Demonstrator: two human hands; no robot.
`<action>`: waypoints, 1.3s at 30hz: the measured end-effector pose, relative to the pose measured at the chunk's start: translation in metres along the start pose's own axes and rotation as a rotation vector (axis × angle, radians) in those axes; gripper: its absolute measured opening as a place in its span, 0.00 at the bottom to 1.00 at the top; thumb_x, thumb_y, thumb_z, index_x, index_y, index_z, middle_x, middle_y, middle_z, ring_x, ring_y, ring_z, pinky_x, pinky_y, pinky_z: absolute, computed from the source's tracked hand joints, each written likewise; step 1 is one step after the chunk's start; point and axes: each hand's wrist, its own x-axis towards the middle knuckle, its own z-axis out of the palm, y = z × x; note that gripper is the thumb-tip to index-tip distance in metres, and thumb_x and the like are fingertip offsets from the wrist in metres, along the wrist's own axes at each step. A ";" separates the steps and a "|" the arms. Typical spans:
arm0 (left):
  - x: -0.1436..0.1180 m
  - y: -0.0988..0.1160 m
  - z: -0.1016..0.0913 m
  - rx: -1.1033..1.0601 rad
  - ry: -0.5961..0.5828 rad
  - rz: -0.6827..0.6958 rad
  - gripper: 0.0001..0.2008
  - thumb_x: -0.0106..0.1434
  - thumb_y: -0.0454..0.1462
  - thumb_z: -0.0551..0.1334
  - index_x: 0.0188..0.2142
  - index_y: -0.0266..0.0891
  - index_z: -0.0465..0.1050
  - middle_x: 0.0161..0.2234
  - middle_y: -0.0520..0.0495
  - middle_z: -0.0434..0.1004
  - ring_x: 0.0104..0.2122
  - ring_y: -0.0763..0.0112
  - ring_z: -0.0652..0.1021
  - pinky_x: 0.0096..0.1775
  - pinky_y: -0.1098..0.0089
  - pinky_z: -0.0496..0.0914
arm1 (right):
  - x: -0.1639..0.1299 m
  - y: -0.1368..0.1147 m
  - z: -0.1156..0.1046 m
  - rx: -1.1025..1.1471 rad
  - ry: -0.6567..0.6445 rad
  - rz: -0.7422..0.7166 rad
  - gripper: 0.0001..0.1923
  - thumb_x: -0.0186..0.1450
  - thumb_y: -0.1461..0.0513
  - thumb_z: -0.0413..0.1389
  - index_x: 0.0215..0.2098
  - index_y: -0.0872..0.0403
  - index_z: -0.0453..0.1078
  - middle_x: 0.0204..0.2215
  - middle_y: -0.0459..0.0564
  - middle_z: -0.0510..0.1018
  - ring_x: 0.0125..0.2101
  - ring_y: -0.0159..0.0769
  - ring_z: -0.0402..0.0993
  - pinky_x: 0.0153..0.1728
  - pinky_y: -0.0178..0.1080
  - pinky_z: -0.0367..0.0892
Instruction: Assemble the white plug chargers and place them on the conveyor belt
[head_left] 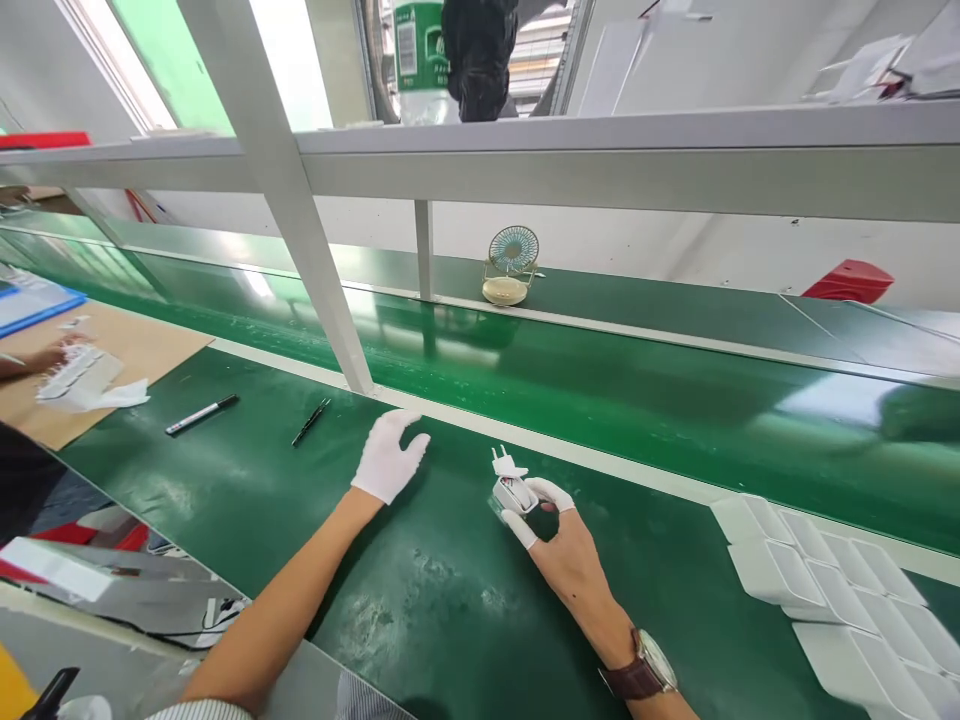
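Note:
A small white power adapter [514, 492] with its two-pin plug pointing up and away is pinched in my right hand [555, 530]. White covers are on that hand's thumb and forefinger, and the adapter's plug part [506, 464] looks tilted from the body. Its near end shows an opening with some detail too small to make out. In a white glove, my left hand [391, 452] rests over the green tabletop near its back edge, thumb spread away from the fingers, holding nothing. Nearest to it on the left lie black tweezers [310, 422].
White divided trays [840, 600] stand at the right. Further left lies a marker pen [201, 414]; beyond it, a co-worker's hand [52, 355] is by white parts on brown board. A post [315, 250] rises at the back edge; a small fan [513, 262] stands beyond the green belt.

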 end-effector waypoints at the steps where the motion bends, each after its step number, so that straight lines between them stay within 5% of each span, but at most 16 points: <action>1: 0.004 -0.013 -0.013 0.056 0.016 -0.042 0.16 0.61 0.38 0.64 0.49 0.44 0.73 0.49 0.40 0.76 0.51 0.53 0.75 0.54 0.52 0.70 | -0.001 0.001 -0.004 -0.017 0.023 -0.027 0.29 0.60 0.48 0.62 0.55 0.51 0.68 0.44 0.55 0.79 0.39 0.47 0.77 0.37 0.48 0.75; 7: 0.000 -0.089 -0.099 0.475 0.110 -0.475 0.21 0.59 0.40 0.61 0.49 0.29 0.73 0.53 0.27 0.71 0.57 0.40 0.67 0.58 0.44 0.60 | -0.007 -0.014 -0.031 -0.013 0.291 -0.446 0.18 0.68 0.59 0.58 0.56 0.49 0.69 0.47 0.56 0.79 0.45 0.46 0.77 0.47 0.50 0.73; 11: -0.020 -0.089 -0.116 0.422 0.000 -0.459 0.12 0.62 0.40 0.57 0.33 0.35 0.76 0.42 0.32 0.76 0.48 0.45 0.74 0.53 0.49 0.66 | -0.014 -0.030 -0.023 -0.024 0.168 -0.592 0.18 0.69 0.64 0.55 0.57 0.48 0.69 0.43 0.54 0.80 0.42 0.45 0.78 0.44 0.47 0.74; 14: -0.035 -0.048 -0.096 0.291 -0.172 -0.328 0.10 0.63 0.41 0.57 0.30 0.41 0.75 0.37 0.42 0.78 0.42 0.57 0.77 0.49 0.60 0.70 | -0.023 -0.039 -0.011 -0.058 0.047 -0.635 0.19 0.70 0.61 0.55 0.59 0.50 0.68 0.45 0.57 0.80 0.45 0.48 0.77 0.46 0.50 0.73; 18: -0.053 0.041 -0.054 -0.107 -0.529 -0.048 0.11 0.66 0.43 0.58 0.28 0.44 0.72 0.34 0.49 0.76 0.34 0.65 0.77 0.41 0.66 0.72 | -0.030 -0.047 -0.009 -0.027 -0.170 -0.553 0.18 0.71 0.56 0.54 0.55 0.52 0.72 0.40 0.57 0.81 0.38 0.47 0.77 0.41 0.46 0.72; 20: -0.057 0.077 -0.035 -0.259 -0.588 0.029 0.11 0.66 0.42 0.59 0.27 0.44 0.71 0.33 0.50 0.75 0.34 0.67 0.76 0.39 0.67 0.72 | -0.028 -0.048 -0.016 0.080 -0.303 -0.471 0.12 0.71 0.56 0.54 0.46 0.49 0.76 0.31 0.50 0.80 0.29 0.39 0.74 0.33 0.40 0.70; 22: -0.056 0.098 -0.015 -0.357 -0.529 0.041 0.05 0.63 0.40 0.61 0.31 0.44 0.72 0.35 0.50 0.76 0.35 0.67 0.77 0.40 0.66 0.73 | -0.023 -0.043 -0.027 0.265 -0.399 -0.329 0.09 0.70 0.56 0.55 0.36 0.49 0.76 0.23 0.44 0.75 0.21 0.33 0.68 0.26 0.36 0.64; 24: -0.053 0.103 0.008 -0.391 -0.403 -0.026 0.13 0.58 0.39 0.66 0.44 0.44 0.72 0.42 0.47 0.77 0.40 0.63 0.78 0.45 0.62 0.73 | -0.014 -0.034 -0.039 0.526 -0.371 -0.119 0.11 0.68 0.54 0.57 0.31 0.51 0.73 0.20 0.42 0.72 0.19 0.30 0.66 0.23 0.34 0.62; 28: -0.051 0.099 0.059 -0.338 -0.302 -0.217 0.44 0.43 0.40 0.76 0.59 0.41 0.63 0.53 0.38 0.73 0.54 0.50 0.74 0.54 0.51 0.67 | 0.003 -0.011 -0.058 1.101 -0.033 0.211 0.14 0.63 0.51 0.62 0.32 0.52 0.70 0.27 0.45 0.77 0.22 0.31 0.71 0.25 0.37 0.67; 30: -0.052 0.104 0.080 -0.314 -0.318 -0.284 0.41 0.40 0.40 0.76 0.55 0.41 0.67 0.50 0.38 0.74 0.53 0.49 0.74 0.55 0.49 0.65 | 0.007 -0.003 -0.062 1.232 0.076 0.254 0.15 0.60 0.51 0.65 0.35 0.52 0.69 0.30 0.46 0.78 0.24 0.32 0.72 0.26 0.38 0.69; 33: -0.048 0.118 0.095 -0.534 -0.367 -0.379 0.29 0.44 0.38 0.74 0.48 0.41 0.72 0.39 0.46 0.76 0.40 0.61 0.77 0.50 0.55 0.69 | 0.007 0.002 -0.064 1.245 0.119 0.264 0.16 0.59 0.53 0.66 0.38 0.52 0.69 0.31 0.47 0.78 0.26 0.33 0.74 0.28 0.39 0.71; 36: -0.036 0.127 0.093 -1.021 -0.397 -0.546 0.26 0.45 0.37 0.73 0.44 0.40 0.70 0.32 0.53 0.72 0.28 0.72 0.74 0.38 0.64 0.72 | 0.004 0.000 -0.065 1.245 0.123 0.263 0.16 0.59 0.54 0.66 0.40 0.52 0.70 0.33 0.47 0.78 0.28 0.33 0.75 0.31 0.41 0.73; 39: -0.025 0.126 0.077 -1.315 -0.414 -0.705 0.19 0.51 0.41 0.71 0.40 0.40 0.69 0.29 0.53 0.70 0.28 0.72 0.75 0.35 0.67 0.72 | 0.000 -0.004 -0.064 1.184 0.079 0.241 0.15 0.58 0.55 0.68 0.40 0.51 0.72 0.35 0.47 0.79 0.31 0.35 0.77 0.37 0.43 0.75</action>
